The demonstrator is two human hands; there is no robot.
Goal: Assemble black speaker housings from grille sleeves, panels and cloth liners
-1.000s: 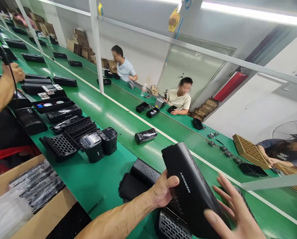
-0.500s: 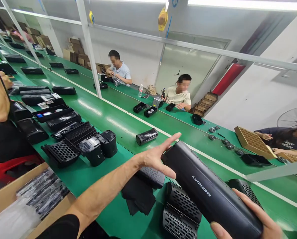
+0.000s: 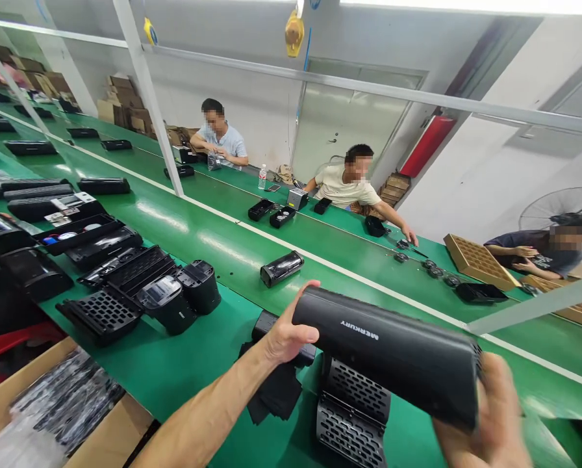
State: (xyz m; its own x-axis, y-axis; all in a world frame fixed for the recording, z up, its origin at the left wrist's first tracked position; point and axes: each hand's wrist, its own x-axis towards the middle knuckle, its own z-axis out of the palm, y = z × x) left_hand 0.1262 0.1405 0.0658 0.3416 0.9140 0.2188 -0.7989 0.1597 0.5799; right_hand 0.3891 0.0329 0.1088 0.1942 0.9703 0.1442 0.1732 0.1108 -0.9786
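A long black speaker housing point(image 3: 388, 354), marked MERKURY in upside-down white letters, is held above the bench between both hands. My left hand point(image 3: 287, 333) grips its left end, thumb on the near face. At the other end my right hand point(image 3: 498, 409), smeared by motion, holds the housing with fingers partly hidden behind it. Beneath it lie black perforated grilles point(image 3: 352, 426). A black cloth point(image 3: 275, 395) is crumpled below my left wrist, beside another dark housing point(image 3: 264, 324) that my hand partly covers.
Several black speaker parts point(image 3: 167, 296) crowd the bench on the left. An open carton point(image 3: 118, 422) with plastic-wrapped pieces stands at lower left. One black unit point(image 3: 282, 268) lies on the green belt point(image 3: 213, 227). Co-workers sit across the line; a slanted metal post point(image 3: 539, 305) is at right.
The housing has turned closer to level, and my left hand has closed around its end. My right hand has shifted around the right end. A co-worker opposite has reached an arm toward the small round parts.
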